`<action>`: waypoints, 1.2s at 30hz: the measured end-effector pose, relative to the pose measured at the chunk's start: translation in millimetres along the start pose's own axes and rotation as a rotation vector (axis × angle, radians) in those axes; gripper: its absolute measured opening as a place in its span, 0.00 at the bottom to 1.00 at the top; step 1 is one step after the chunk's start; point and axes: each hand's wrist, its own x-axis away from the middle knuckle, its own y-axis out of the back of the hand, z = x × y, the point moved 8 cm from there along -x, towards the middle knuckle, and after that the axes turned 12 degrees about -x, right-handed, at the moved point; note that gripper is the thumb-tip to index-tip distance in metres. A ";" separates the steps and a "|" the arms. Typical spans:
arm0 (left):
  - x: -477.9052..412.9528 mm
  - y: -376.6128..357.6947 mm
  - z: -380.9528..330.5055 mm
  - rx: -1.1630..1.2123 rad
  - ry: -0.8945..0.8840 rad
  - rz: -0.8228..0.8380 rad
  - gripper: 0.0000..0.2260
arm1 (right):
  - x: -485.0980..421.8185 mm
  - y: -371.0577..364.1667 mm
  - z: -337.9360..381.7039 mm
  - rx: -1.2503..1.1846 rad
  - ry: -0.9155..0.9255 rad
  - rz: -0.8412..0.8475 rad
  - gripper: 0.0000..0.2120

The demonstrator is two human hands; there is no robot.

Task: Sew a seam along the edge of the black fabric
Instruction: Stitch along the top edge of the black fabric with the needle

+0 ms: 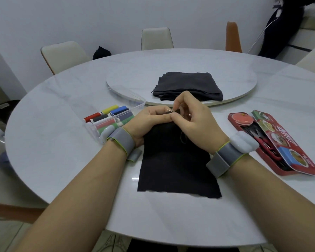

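Pinching the needle, right grip touches left grip clamped on the black fabric.

A round white marble counter carries a raised white turntable with a folded pile of dark grey cloth on it. At the left stands a clear plastic box of coloured thread spools. At the right lies an open red tin, its printed lid askew over red-handled scissors. Cream chairs and an orange chair stand beyond.
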 end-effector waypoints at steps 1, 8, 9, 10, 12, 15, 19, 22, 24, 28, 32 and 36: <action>0.1 0.0 -0.4 0.007 -0.003 0.004 0.06 | -1.2 0.4 0.1 0.010 0.030 0.018 0.05; 1.8 2.2 -1.9 -0.064 0.011 -0.026 0.01 | -4.2 -0.4 0.8 0.163 0.147 0.133 0.02; 1.5 2.4 -1.9 -0.068 0.008 -0.027 0.02 | -4.0 -1.1 0.6 0.193 0.163 0.136 0.02; 0.9 3.0 -1.6 -0.075 0.008 -0.031 0.05 | -3.8 -1.7 0.7 0.229 0.181 0.135 0.02; 0.0 3.8 -0.3 -0.088 0.013 -0.031 0.11 | -3.1 -1.9 3.3 0.320 0.219 0.106 0.03; -0.4 2.3 1.5 -0.084 0.021 -0.013 0.14 | -1.3 -2.0 16.6 0.420 0.298 0.062 0.03; 0.4 2.5 0.7 -0.132 0.006 -0.063 0.04 | 7.6 -19.8 40.1 0.323 0.415 0.139 0.04; 1.9 7.4 1.8 -0.182 0.019 -0.127 0.05 | 13.5 -35.2 50.3 0.349 0.469 0.171 0.07; 2.5 6.1 -0.2 -0.168 0.007 -0.133 0.07 | 14.0 -33.6 52.8 0.347 0.474 0.156 0.08; 3.0 2.2 -1.9 -0.132 -0.002 -0.045 0.14 | 7.6 -14.1 44.3 0.304 0.383 0.063 0.10; 3.4 -2.6 -3.2 -0.139 -0.010 0.000 0.06 | 3.3 -6.0 32.2 0.197 0.270 0.046 0.05; 4.6 -7.2 -8.6 -0.167 -0.045 0.029 0.08 | 2.9 5.9 36.7 0.134 0.297 -0.032 0.04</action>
